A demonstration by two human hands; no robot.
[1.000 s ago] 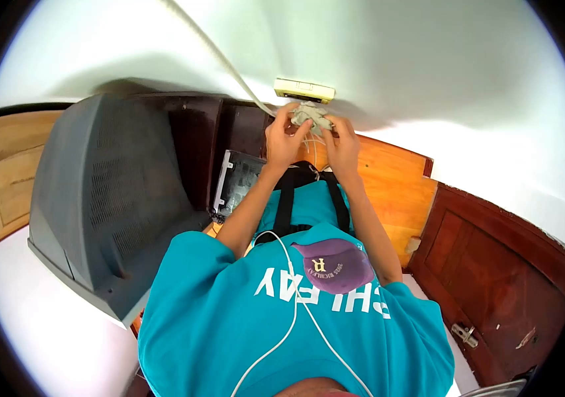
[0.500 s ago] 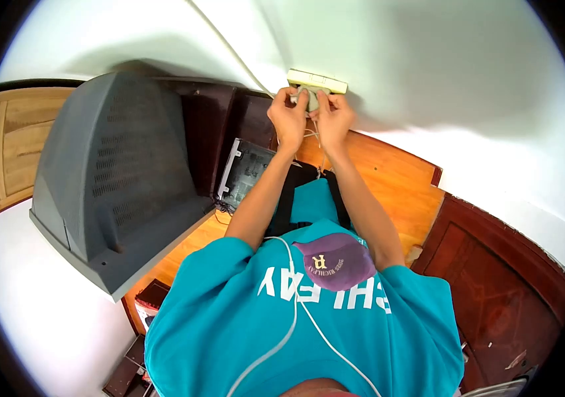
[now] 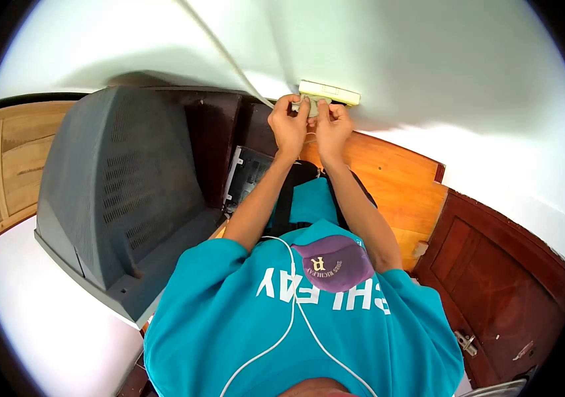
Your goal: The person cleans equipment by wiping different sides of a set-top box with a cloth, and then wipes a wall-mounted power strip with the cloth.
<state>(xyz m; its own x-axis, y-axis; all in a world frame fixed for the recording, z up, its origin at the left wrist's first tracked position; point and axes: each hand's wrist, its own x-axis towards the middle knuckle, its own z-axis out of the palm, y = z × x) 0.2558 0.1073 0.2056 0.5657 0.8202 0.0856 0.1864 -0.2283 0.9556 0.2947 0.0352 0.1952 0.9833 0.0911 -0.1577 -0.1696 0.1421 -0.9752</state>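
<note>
Both hands meet at the upper middle, in front of a pale yellow socket box (image 3: pixel 330 92) on the wall. My left hand (image 3: pixel 288 127) has its thumb and fingers closed on the left side of a small, pale grey-beige thing (image 3: pixel 315 104). From the other side, my right hand (image 3: pixel 334 130) pinches the same thing. Fingers cover much of it, so its exact kind cannot be made out. It sits right against or just in front of the box's lower edge; I cannot tell whether they touch. A thin pale cord (image 3: pixel 310 136) shows between the wrists.
To the left stands a big grey tube television (image 3: pixel 130 192), its back turned this way. A dark electronic device (image 3: pixel 248 173) lies beside it. A white cable (image 3: pixel 223 49) runs down the wall. At the right is a dark red wooden door (image 3: pixel 494 278) with a metal latch (image 3: pixel 466 343).
The view has shifted a little, so the box and television appear slightly lower and further right. Both hands keep their hold on the pale thing, with small finger movements.
</note>
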